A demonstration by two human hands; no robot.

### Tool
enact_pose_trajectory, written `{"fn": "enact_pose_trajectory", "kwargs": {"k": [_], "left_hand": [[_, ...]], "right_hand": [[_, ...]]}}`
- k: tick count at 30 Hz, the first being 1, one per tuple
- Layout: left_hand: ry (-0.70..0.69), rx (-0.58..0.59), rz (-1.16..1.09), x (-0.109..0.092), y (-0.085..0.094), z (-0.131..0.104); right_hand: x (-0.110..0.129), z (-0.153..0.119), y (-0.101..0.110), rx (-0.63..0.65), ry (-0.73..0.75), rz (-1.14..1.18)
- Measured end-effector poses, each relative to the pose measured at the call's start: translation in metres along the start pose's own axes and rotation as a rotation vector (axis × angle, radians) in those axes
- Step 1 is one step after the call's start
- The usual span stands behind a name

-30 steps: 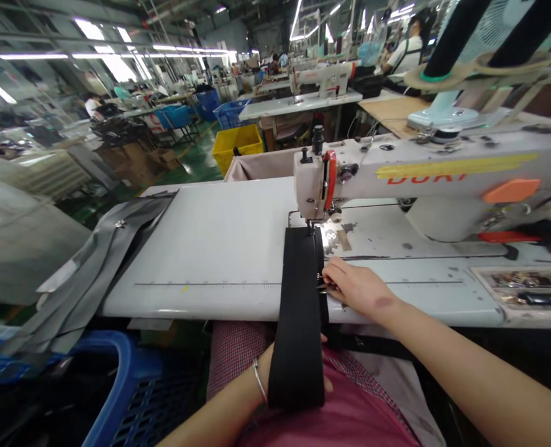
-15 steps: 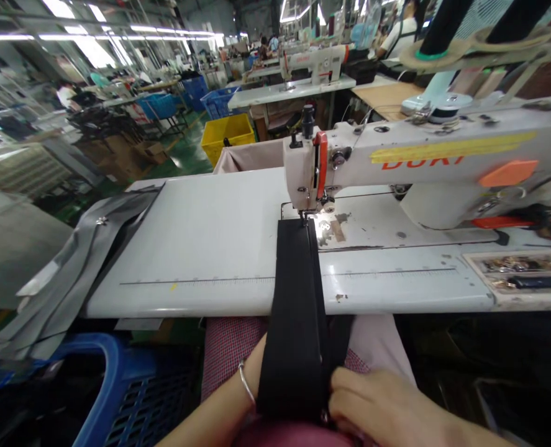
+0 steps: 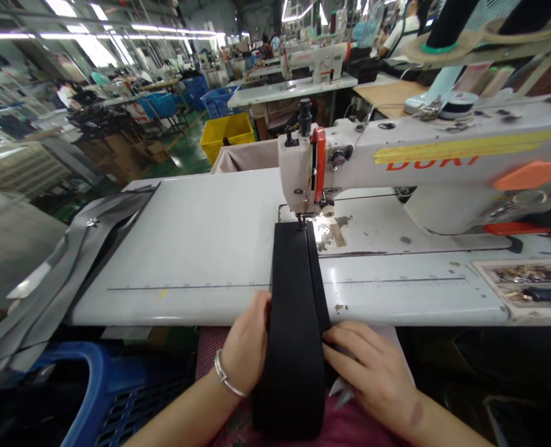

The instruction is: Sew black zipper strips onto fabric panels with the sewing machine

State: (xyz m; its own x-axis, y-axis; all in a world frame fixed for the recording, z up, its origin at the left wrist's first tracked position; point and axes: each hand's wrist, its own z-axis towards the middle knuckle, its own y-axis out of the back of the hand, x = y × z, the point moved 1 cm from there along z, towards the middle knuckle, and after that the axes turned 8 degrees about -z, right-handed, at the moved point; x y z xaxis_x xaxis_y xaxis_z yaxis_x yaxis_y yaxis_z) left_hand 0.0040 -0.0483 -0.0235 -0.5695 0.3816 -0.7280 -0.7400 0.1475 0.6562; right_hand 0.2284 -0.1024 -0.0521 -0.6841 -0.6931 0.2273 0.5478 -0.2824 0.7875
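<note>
A long black fabric strip (image 3: 294, 323) runs from under the presser foot of the sewing machine (image 3: 303, 180) over the table's front edge to my lap. My left hand (image 3: 250, 341), with a silver bangle at the wrist, is closed on the strip's left edge; its fingertips are hidden behind the cloth. On the right edge, my right hand (image 3: 373, 366) grips the strip with bent fingers. Two pointed silver blades, apparently thread snips (image 3: 343, 392), stick out below that palm; their handle is mostly hidden.
Grey fabric strips (image 3: 77, 261) hang over the left end of the white machine table (image 3: 200, 236). Below them stands a blue plastic basket (image 3: 89, 372). A tray of small metal parts (image 3: 527, 279) is set at the right. Behind are a yellow crate (image 3: 226, 133) and other machines.
My left hand has come up from beneath the strip to its left edge. The right hand has moved up along the right edge, and silver blades now show under it.
</note>
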Motion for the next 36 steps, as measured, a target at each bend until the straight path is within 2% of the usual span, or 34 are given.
{"fn": "enact_pose_trajectory", "kwargs": {"k": [1, 2, 3, 5, 7, 8, 10, 12, 16, 23, 31, 36], "left_hand": [[-0.044, -0.052, 0.062, 0.003, 0.005, 0.009], [-0.115, -0.050, 0.129, 0.005, 0.010, 0.018], [-0.211, 0.016, 0.202, 0.007, 0.013, 0.029], [-0.416, 0.298, 0.329, 0.011, 0.016, 0.050], [-0.505, 0.567, 0.377, 0.013, 0.017, 0.065], [-0.518, 0.642, 0.383, 0.013, 0.018, 0.070], [-0.515, 0.707, 0.383, 0.012, 0.019, 0.076], [-0.513, 0.736, 0.377, 0.009, 0.020, 0.077], [-0.509, 0.746, 0.375, 0.008, 0.020, 0.077], [-0.522, 0.730, 0.317, 0.014, 0.018, 0.085], [-0.533, 0.708, 0.313, 0.017, 0.017, 0.093], [-0.542, 0.705, 0.306, 0.019, 0.017, 0.097]], "right_hand": [[0.000, 0.002, 0.003, 0.020, 0.019, 0.018], [0.001, 0.004, 0.007, 0.044, 0.034, 0.033], [0.001, 0.005, 0.011, 0.053, 0.045, 0.043], [0.003, 0.007, 0.016, 0.067, 0.077, 0.040], [0.006, 0.007, 0.018, 0.064, 0.112, 0.022], [0.007, 0.007, 0.017, 0.039, 0.118, 0.014], [0.009, 0.006, 0.016, -0.033, 0.106, 0.004], [0.009, 0.007, 0.016, -0.051, 0.105, -0.008], [0.001, 0.014, 0.022, 0.098, 0.182, -0.062], [-0.009, 0.031, 0.026, 0.032, 0.169, -0.079], [-0.013, 0.020, 0.006, -0.093, 0.095, -0.023], [-0.018, 0.021, 0.006, -0.062, 0.086, -0.048]]}}
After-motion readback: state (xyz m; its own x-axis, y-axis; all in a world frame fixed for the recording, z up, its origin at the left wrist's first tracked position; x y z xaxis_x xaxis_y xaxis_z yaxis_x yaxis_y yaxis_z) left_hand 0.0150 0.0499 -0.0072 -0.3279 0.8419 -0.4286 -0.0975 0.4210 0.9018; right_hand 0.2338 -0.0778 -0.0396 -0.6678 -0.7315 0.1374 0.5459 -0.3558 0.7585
